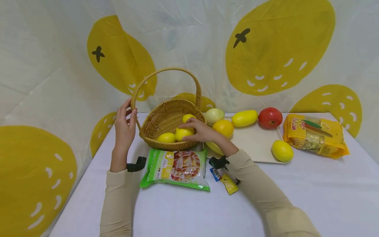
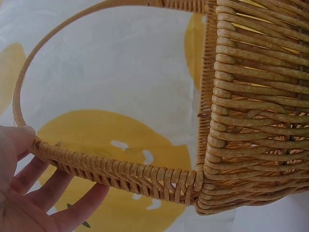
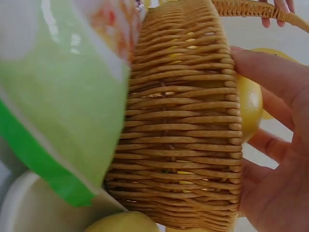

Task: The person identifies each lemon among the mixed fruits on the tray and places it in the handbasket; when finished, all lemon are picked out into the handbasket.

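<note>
At the near edge of the white table (image 1: 296,197) lie a green snack bag (image 1: 176,168) and two small sachets — one blue (image 1: 215,173), one yellow (image 1: 229,183). Nothing touches them. The bag sits just in front of the wicker basket (image 1: 168,123), close against its front wall, as the right wrist view shows.

Right hand (image 1: 199,129) reaches over the basket's front rim, fingers curled round a yellow lemon (image 1: 183,133) inside the basket. The grasp looks like a light top grip; my read is the fruit rests low in the basket. Two more lemons lie in there — one left of it (image 1: 166,137), one further back (image 1: 188,117).

Left hand (image 1: 125,123) is on the left foot of the basket handle (image 1: 165,70), where it meets the rim. In the left wrist view the thumb (image 2: 17,137) presses on top and the fingers (image 2: 72,208) lie nearly straight under the weave — more a steadying pinch than a full clench. It probably keeps the basket from sliding while the other hand works inside.

Right of the basket is a cream tray (image 1: 254,141). On it or along its back edge: a pale round fruit (image 1: 214,115), an orange (image 1: 223,127), an oblong yellow fruit (image 1: 244,118), a red tomato (image 1: 270,117), and a lemon (image 1: 282,150) at the tray's right front corner. Beyond the tray lies a yellow packet (image 1: 314,135).

The handle arch is above the basket, not across the right arm's path. Behind everything hangs a white backdrop with yellow lemon prints (image 1: 278,46).
</note>
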A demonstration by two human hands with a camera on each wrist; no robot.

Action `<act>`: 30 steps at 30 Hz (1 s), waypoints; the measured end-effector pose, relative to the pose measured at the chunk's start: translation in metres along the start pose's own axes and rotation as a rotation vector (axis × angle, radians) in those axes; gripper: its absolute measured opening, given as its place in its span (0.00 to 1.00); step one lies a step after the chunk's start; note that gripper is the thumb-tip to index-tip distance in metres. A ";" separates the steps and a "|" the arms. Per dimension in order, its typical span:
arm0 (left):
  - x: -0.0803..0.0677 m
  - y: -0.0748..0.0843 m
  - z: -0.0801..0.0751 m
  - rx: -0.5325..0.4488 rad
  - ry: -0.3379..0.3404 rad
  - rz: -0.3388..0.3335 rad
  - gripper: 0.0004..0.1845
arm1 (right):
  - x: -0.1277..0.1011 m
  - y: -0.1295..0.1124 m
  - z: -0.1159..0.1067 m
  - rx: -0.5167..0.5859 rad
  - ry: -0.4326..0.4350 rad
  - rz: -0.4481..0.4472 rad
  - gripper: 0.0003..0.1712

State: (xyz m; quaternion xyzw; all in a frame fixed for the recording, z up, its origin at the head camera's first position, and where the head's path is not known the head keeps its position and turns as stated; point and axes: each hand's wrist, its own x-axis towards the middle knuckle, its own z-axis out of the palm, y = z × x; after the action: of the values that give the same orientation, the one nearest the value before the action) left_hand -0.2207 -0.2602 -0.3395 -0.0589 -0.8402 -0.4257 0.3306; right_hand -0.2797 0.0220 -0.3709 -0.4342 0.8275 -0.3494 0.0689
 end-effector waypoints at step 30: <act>-0.001 -0.002 -0.001 -0.007 -0.010 -0.018 0.25 | -0.006 0.001 0.006 0.137 0.095 0.115 0.16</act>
State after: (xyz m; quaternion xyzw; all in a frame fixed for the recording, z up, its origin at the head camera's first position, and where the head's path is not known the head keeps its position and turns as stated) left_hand -0.2202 -0.2620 -0.3405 -0.0547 -0.8409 -0.4313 0.3222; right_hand -0.2742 0.0241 -0.3777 -0.3631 0.8277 -0.4206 0.0790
